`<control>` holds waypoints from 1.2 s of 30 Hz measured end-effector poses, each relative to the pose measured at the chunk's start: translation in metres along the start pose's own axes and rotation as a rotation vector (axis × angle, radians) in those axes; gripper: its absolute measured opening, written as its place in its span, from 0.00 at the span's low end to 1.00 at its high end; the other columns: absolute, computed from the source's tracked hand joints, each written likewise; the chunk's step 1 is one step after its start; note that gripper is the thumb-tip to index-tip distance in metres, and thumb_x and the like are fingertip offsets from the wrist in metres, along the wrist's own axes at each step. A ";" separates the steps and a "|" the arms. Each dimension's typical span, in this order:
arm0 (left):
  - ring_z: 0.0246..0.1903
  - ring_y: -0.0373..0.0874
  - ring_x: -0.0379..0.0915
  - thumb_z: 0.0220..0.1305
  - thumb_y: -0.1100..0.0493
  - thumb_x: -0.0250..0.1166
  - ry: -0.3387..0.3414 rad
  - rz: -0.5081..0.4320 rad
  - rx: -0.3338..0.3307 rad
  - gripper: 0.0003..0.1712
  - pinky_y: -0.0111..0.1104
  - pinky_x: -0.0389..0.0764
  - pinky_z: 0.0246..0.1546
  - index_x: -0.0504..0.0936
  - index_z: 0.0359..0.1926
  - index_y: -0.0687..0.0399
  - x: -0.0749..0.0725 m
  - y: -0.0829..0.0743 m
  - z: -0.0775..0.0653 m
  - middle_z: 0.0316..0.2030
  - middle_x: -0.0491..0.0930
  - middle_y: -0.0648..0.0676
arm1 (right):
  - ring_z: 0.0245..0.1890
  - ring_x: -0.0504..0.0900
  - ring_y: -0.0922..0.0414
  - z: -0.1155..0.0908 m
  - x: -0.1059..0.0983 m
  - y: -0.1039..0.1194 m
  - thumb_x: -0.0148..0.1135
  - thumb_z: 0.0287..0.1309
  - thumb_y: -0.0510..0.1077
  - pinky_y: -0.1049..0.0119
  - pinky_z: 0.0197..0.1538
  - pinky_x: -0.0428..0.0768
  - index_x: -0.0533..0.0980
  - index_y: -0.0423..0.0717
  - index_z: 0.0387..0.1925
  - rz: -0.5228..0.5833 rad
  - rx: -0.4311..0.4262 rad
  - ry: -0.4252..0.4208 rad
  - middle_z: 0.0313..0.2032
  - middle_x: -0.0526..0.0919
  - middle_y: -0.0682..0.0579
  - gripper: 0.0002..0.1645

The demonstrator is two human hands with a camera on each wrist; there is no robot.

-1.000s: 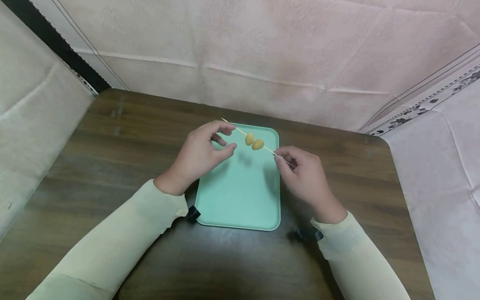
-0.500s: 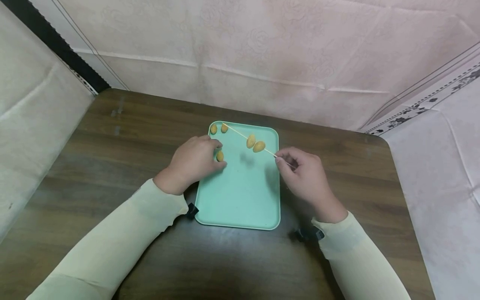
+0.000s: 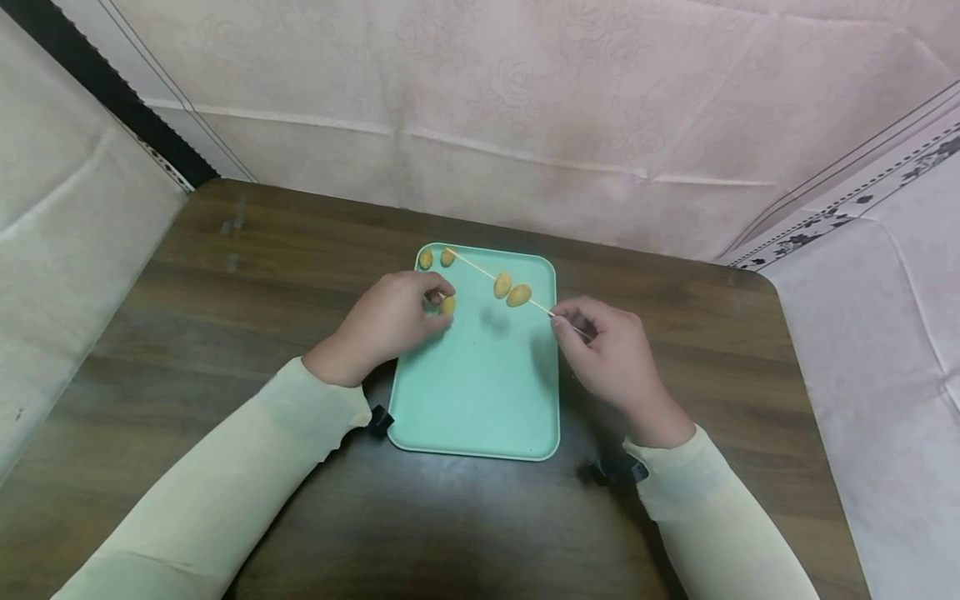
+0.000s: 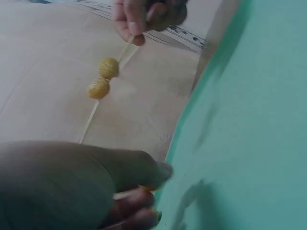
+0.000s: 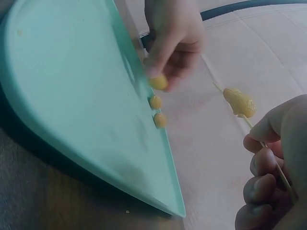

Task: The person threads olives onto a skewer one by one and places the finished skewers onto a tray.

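Observation:
My right hand (image 3: 611, 354) grips a thin wooden skewer (image 3: 474, 265) near its lower right end. Two small, wrinkled, yellow oval balls (image 3: 502, 285) sit side by side on the skewer, held up over the turquoise tray (image 3: 480, 392). The skewer's bare tip points to the upper left. My left hand (image 3: 393, 317), over the tray's left edge, pinches another yellow ball (image 5: 158, 82) between thumb and fingers; in the left wrist view the fingers mostly hide it. Two more balls (image 3: 426, 259) lie in the tray's far left corner.
The tray lies on a dark wooden table (image 3: 300, 492). Pale patterned cloth (image 3: 525, 108) hangs behind the table and on both sides. Black wrist devices (image 3: 380, 421) show below each cuff.
My left hand has let go of the skewer's upper end, moved down and left to a loose ball, and now pinches it. My right hand keeps the skewer nearly still.

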State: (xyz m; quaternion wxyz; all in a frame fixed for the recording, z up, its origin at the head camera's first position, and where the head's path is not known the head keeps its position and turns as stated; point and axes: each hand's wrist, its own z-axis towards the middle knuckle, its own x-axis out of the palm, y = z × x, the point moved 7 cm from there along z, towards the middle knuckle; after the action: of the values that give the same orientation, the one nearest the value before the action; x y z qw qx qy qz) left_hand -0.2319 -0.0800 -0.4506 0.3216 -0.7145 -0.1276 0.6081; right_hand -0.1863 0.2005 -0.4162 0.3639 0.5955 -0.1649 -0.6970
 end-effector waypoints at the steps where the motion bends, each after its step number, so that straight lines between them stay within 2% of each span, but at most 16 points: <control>1: 0.52 0.47 0.88 0.74 0.55 0.77 -0.013 -0.057 0.013 0.18 0.44 0.90 0.54 0.91 0.61 0.51 -0.001 -0.001 0.000 0.52 0.91 0.51 | 0.31 0.79 0.54 0.000 0.000 -0.001 0.69 0.78 0.45 0.64 0.30 0.80 0.90 0.49 0.51 0.000 0.002 0.000 0.32 0.87 0.55 0.08; 7: 0.49 0.45 0.91 0.73 0.62 0.76 -0.094 -0.360 0.024 0.18 0.39 0.93 0.52 0.90 0.61 0.50 -0.012 -0.007 -0.001 0.54 0.90 0.50 | 0.30 0.79 0.54 -0.001 -0.001 -0.004 0.69 0.79 0.46 0.64 0.30 0.80 0.90 0.50 0.51 -0.003 0.015 0.000 0.31 0.86 0.55 0.09; 10: 0.48 0.44 0.90 0.72 0.63 0.77 -0.127 -0.453 0.017 0.18 0.36 0.93 0.50 0.89 0.60 0.49 -0.016 -0.008 -0.002 0.54 0.90 0.49 | 0.30 0.79 0.54 -0.001 -0.002 -0.004 0.68 0.79 0.46 0.64 0.30 0.80 0.90 0.50 0.51 -0.004 0.013 -0.004 0.31 0.86 0.55 0.09; 18: 0.48 0.44 0.88 0.71 0.63 0.78 -0.223 -0.518 0.038 0.20 0.28 0.89 0.47 0.88 0.62 0.50 -0.025 -0.008 -0.003 0.54 0.89 0.51 | 0.28 0.78 0.53 -0.002 -0.004 -0.005 0.69 0.79 0.45 0.64 0.28 0.79 0.90 0.50 0.50 -0.001 0.022 -0.013 0.29 0.84 0.54 0.08; 23: 0.48 0.46 0.86 0.71 0.64 0.78 -0.272 -0.568 0.007 0.20 0.26 0.88 0.47 0.85 0.61 0.54 -0.028 -0.001 -0.002 0.52 0.87 0.54 | 0.28 0.77 0.53 -0.003 -0.005 -0.004 0.69 0.78 0.44 0.64 0.27 0.78 0.90 0.49 0.49 -0.003 0.013 -0.020 0.29 0.84 0.54 0.07; 28: 0.47 0.45 0.85 0.72 0.61 0.77 -0.298 -0.566 -0.041 0.17 0.26 0.86 0.46 0.87 0.59 0.52 -0.029 0.005 -0.002 0.52 0.87 0.53 | 0.28 0.77 0.54 -0.005 -0.005 -0.004 0.70 0.77 0.44 0.65 0.27 0.77 0.90 0.49 0.49 -0.002 0.003 -0.029 0.29 0.84 0.55 0.07; 36: 0.47 0.43 0.83 0.75 0.59 0.75 -0.338 -0.551 -0.057 0.17 0.27 0.85 0.44 0.88 0.61 0.51 -0.032 0.009 -0.001 0.53 0.88 0.52 | 0.29 0.79 0.55 -0.006 -0.005 -0.002 0.70 0.77 0.43 0.65 0.29 0.80 0.90 0.49 0.50 0.011 -0.010 0.002 0.29 0.86 0.56 0.07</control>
State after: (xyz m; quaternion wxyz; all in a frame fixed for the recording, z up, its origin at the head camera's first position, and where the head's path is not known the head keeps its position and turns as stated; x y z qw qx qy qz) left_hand -0.2398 -0.1057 -0.4312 0.4282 -0.5506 -0.3847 0.6045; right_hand -0.1812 0.2064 -0.4158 0.3708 0.5935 -0.1643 -0.6952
